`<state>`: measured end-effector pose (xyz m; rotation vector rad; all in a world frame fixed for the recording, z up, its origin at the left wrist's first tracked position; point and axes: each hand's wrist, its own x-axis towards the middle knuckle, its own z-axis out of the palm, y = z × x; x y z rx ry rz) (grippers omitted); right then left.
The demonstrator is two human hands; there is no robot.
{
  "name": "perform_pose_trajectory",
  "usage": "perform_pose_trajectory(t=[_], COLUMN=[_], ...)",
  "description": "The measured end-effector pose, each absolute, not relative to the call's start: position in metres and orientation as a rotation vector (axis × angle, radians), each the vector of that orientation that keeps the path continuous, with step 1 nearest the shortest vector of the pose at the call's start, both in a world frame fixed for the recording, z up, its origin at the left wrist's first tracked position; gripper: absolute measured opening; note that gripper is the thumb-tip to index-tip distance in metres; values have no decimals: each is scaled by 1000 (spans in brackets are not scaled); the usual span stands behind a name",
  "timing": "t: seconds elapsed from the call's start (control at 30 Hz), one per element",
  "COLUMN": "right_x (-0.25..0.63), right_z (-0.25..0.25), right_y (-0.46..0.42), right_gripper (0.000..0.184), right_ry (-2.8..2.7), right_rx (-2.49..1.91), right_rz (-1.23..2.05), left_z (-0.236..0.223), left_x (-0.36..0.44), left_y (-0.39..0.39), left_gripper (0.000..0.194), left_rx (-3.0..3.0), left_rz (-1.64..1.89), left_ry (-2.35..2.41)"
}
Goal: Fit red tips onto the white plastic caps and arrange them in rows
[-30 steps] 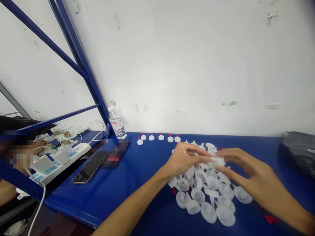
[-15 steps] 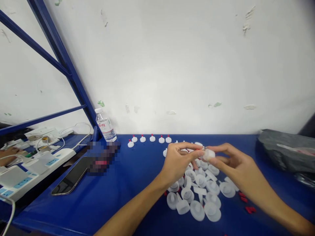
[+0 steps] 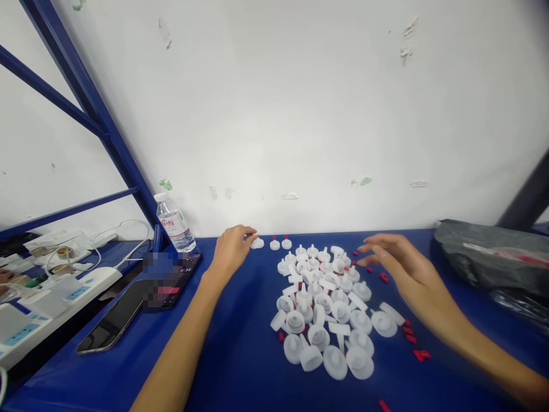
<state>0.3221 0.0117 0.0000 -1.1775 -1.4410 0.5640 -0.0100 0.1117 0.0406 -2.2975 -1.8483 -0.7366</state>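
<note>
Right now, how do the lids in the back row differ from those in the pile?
The row lids have red tips, while the pile lids show mostly bare white spouts. The row lids stand upright in a line near the wall; the pile lids crowd together at many angles. Both are white, with round bases.

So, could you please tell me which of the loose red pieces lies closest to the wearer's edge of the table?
The lone red piece at the bottom edge of the view; the other red pieces all lie farther back.
</note>
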Motion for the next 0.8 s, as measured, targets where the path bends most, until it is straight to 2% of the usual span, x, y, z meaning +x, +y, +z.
perform_pose_trajectory(t=[0.07,0.27,0.57,0.8], right_x=[325,326,329,329], right_z=[-2,0,7,8], right_y=[14,15,14,13], right_gripper=[31,29,25,26], right_ry=[-1448,-1463,-1493,-1512], right_rx=[-1190,-1200,-1175,-1192], right_rz=[547,513,477,455], left_z=[33,14,19,28], left_x=[-25,-38,-11,-1], left_y=[119,130,114,107], left_gripper=[23,25,39,38], left_rx=[-2274,-2208,-2062,-1949], left_rz=[-582,-420,-449,-454], left_ry=[-1922,-2072,-2018,-2024])
